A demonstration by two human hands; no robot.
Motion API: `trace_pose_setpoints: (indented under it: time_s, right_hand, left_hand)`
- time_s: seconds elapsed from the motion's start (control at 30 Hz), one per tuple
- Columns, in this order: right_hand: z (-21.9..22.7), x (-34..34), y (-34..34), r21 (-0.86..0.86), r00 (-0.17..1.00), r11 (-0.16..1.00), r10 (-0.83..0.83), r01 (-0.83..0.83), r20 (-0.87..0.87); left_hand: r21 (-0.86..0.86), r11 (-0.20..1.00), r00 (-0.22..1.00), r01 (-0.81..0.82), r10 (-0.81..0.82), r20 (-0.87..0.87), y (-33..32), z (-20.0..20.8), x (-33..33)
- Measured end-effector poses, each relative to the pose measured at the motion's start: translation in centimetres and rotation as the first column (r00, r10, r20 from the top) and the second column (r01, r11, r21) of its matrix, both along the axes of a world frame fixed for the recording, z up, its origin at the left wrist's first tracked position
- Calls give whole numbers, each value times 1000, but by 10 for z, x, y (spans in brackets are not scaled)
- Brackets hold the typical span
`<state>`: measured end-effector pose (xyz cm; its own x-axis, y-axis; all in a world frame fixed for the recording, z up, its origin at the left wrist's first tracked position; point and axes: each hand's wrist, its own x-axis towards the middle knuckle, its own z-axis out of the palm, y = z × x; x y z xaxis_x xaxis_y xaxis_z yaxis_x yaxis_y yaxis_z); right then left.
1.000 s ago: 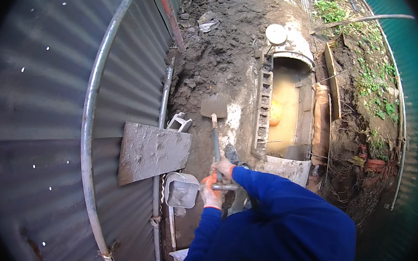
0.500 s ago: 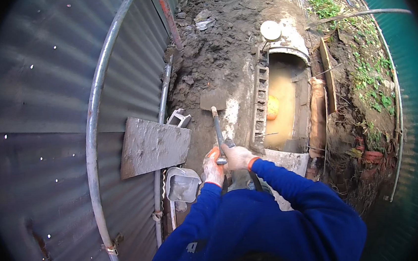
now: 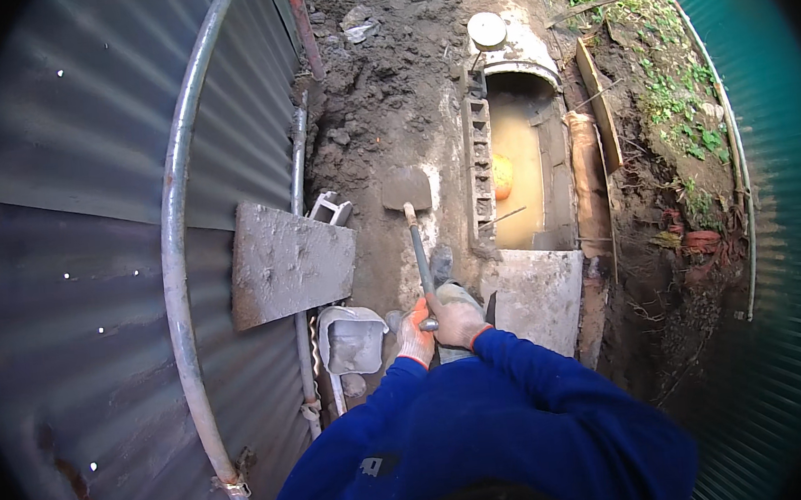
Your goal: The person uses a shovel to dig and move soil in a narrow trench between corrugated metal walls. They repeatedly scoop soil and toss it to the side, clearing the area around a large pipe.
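Both my hands wear pale knitted work gloves, orange on the left one's fingers. My left hand (image 3: 414,332) and my right hand (image 3: 459,317) are closed side by side round the top of a shovel's handle. The shovel (image 3: 419,248) slopes away from me, its flat square blade (image 3: 406,189) resting on the muddy ground ahead. No load of soil shows on the blade. Left of my hands stands a grey plastic bucket (image 3: 352,342) with a dirty inside. Beyond it a mud-smeared grey board (image 3: 293,261) leans by a concrete block (image 3: 330,208).
To the right, a pit of murky brown water (image 3: 519,197) holds an orange round object (image 3: 503,176); hollow blocks (image 3: 480,167) edge it. A concrete slab (image 3: 540,293) lies at its near end. A metal pipe (image 3: 174,241) and corrugated sheeting (image 3: 72,307) stand left. Dug soil (image 3: 377,90) lies ahead.
My hands and the handle's top have shifted slightly down in view, while the blade stays in nearly the same place. The surroundings have moved leftward as the view turned.
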<state>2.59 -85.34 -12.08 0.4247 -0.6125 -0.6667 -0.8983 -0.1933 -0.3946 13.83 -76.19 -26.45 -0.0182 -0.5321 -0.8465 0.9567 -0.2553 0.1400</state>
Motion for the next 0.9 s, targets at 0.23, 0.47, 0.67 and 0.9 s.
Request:
trace_pose_setpoints:
  time_s: [0.23,0.47,0.67,0.9]
  right_hand:
    - [-22,3,-49,-74,998,995,-62,61,-10]
    - [-8,-13,-138,-6,993,995,-96,96,-67]
    - [-42,-24,-210,-36,997,999,-18,20,78]
    - [-91,-29,-299,17,990,992,129,-128,-62]
  left_hand:
    - [-49,993,975,106,-94,200,-61,-2,-6]
    - [-30,998,992,49,-45,117,-154,9,-31]
    - [-3,1000,997,-29,29,66,-216,-16,-37]
    - [-42,995,996,-90,91,24,-305,-44,-38]
